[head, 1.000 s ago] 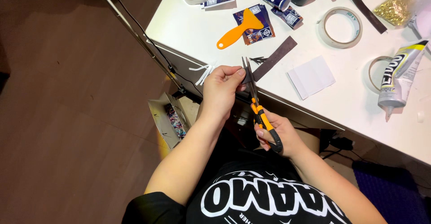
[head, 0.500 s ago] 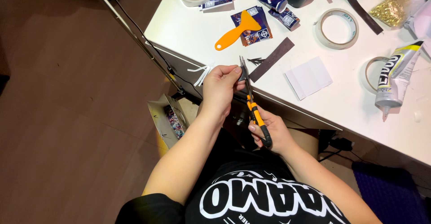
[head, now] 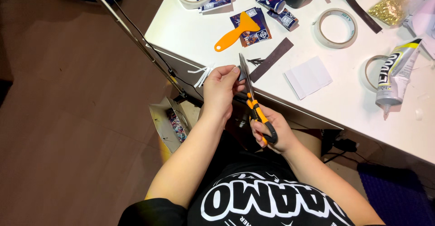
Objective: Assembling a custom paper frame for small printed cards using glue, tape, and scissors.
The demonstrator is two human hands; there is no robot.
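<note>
I see my right hand (head: 272, 133) wrapped around the black and orange handles of a pair of scissors (head: 253, 103), fingers threaded through the loops and closed on them. The blades point up and away from me and look almost closed. My left hand (head: 222, 90) sits just beside the blades, its fingers pinched narrow on a small grey piece (head: 241, 74) that touches the blade near its tip. Both hands are off the near edge of the white tabletop (head: 190, 31), above my lap.

As for containers, an open cardboard box (head: 170, 124) stands on the floor below my left forearm, tilted, with colourful printed packets showing inside it. On the far right of the tabletop a clear bag (head: 394, 4) holds a heap of small gold bits; I cannot tell what they are. A grey tube of glue (head: 394, 79) lies on its side with its nozzle pointing toward me, overlapping a roll of tape (head: 372, 69).

Elsewhere on the tabletop lie an orange scraper (head: 235, 33) resting on printed cards, a dark strip (head: 272, 59) just past the scissor tips, a white square of paper (head: 308, 76), and another tape roll (head: 337, 26) well apart from my hands
</note>
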